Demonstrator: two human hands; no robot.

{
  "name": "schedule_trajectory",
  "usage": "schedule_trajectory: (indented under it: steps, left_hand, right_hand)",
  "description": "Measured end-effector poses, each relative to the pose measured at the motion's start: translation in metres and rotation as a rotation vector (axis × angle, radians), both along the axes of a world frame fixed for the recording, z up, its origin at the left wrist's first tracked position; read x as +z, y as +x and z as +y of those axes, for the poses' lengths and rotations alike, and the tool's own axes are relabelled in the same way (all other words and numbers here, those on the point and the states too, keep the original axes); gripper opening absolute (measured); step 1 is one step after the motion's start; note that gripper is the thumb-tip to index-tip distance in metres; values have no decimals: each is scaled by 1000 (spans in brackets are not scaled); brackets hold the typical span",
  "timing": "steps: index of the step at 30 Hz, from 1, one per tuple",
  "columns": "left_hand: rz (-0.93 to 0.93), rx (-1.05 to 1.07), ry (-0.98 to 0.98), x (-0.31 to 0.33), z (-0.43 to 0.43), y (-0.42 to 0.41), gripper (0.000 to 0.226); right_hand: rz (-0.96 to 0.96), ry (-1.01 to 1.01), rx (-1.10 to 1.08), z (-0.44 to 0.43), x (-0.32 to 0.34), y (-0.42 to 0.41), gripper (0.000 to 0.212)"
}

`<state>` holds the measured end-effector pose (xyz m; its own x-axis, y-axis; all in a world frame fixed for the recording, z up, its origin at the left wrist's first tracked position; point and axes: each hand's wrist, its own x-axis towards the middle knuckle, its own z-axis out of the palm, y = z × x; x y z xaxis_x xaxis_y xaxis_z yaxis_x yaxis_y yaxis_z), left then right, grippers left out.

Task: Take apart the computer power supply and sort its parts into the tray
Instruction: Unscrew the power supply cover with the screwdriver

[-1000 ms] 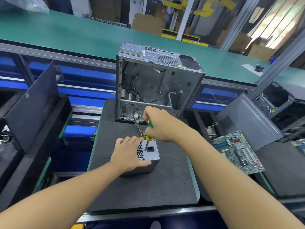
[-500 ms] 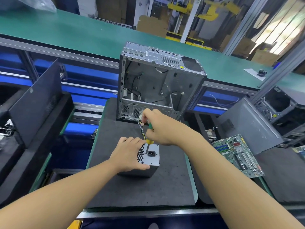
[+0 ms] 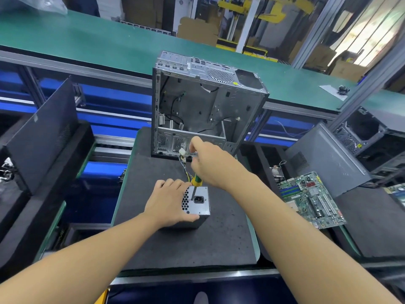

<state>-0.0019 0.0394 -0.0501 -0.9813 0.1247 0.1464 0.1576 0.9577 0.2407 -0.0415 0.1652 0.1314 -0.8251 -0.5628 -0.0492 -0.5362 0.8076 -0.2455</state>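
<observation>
Your right hand point(image 3: 210, 165) is curled tight round the screwdriver point(image 3: 195, 180), tip down on the PSU point(image 3: 198, 208) rear face, just above the power socket point(image 3: 199, 199). Can't tell if it's seated in a screw. Your left hand point(image 3: 168, 201) grips the PSU's vented side. PSU stands on end on the black foam tabletop point(image 3: 219, 244), in front of the open PC case point(image 3: 208, 102). Risks: tip cams out & skids into that left hand; wire bundle point(image 3: 185, 166) beside the handle could snag; sideways push may tip the PSU.
</observation>
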Motion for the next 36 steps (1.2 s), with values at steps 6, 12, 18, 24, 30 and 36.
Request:
schedule_trajectory:
  steps: [6, 12, 18, 24, 30, 36]
  left_hand:
    - [29, 34, -18, -3, 4, 3, 91]
    - [19, 22, -36, -1, 3, 4, 93]
    - [2, 23, -57, 0, 2, 5, 96]
    - [11, 26, -24, -1, 2, 4, 96]
    - [12, 21, -17, -1, 2, 5, 97]
    - [36, 26, -12, -1, 2, 5, 90]
  right_hand:
    - [-74, 72, -1, 8, 5, 6, 19]
    - [49, 88, -15, 5, 2, 9, 23]
    - [-81, -32, -3, 9, 8, 6, 14]
    - [-42, 67, -15, 10, 7, 11, 12]
    - [-22, 95, 14, 3, 7, 10, 18]
    - [-81, 89, 21, 3, 10, 7, 22]
